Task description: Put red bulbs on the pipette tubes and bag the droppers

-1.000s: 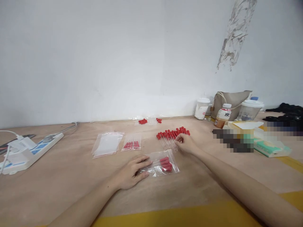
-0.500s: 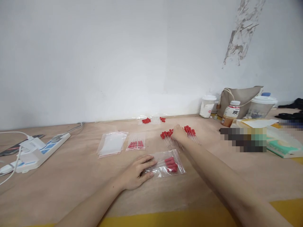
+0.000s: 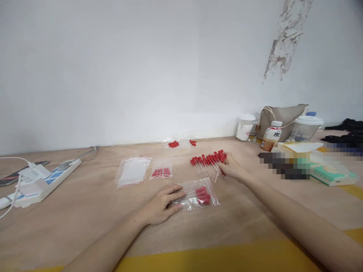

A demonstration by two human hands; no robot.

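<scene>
My left hand (image 3: pixel 164 204) lies with fingers apart on the left end of a clear zip bag (image 3: pixel 187 200), which holds several droppers with red rubber bulbs (image 3: pixel 202 194). At the right end of a row of loose red-bulbed droppers (image 3: pixel 202 160), my right hand (image 3: pixel 231 166) has its fingers closed. A thin clear stem (image 3: pixel 217 176) sticks out below them, apparently a dropper's; its bulb is hidden by the fingers. Left of the row lies another zip bag (image 3: pixel 161 166) with several droppers, beside a stack of flat zip bags (image 3: pixel 133 170).
Against the wall lie bags with red bulbs (image 3: pixel 173 144). A power strip (image 3: pixel 53 181) with white plugs and a phone (image 3: pixel 24 173) are at left. On the right stand a paper cup (image 3: pixel 245 128), a bottle (image 3: pixel 271 136), a plastic cup (image 3: pixel 306 128), a grey bag (image 3: pixel 279 115) and a tissue pack (image 3: pixel 326 170).
My right hand has moved from the middle of the dropper row to its right end, uncovering the droppers there. The left hand stays on the bag. The view has shifted slightly.
</scene>
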